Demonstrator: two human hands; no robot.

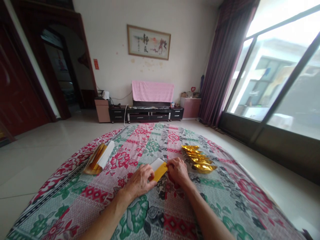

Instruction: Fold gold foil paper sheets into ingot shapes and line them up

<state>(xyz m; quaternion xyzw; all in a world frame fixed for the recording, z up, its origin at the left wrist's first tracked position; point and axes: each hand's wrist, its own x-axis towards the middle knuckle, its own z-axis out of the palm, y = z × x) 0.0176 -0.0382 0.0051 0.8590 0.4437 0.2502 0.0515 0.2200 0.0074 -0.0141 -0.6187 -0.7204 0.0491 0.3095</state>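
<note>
Between my two hands, low over the cloth, is a sheet of gold paper (160, 171) with a white strip showing along its far side. It looks partly folded. My left hand (142, 179) grips its near left end, thumb and fingers closed on the edge. At the right end, the fingers of my right hand (178, 169) pinch the paper's corner. Just beyond my right hand lies a row of several shiny folded gold paper pieces (200, 160). Off to the left rests a stack of gold and white paper sheets (98, 158) in a clear wrapper.
A flowered cloth (152, 145) covers the round table under my hands. Past it, a low black TV cabinet (150, 115) stands by the wall, with a pink cloth (153, 90) draped above. Windows (280, 76) and a purple curtain (220, 63) are on the right.
</note>
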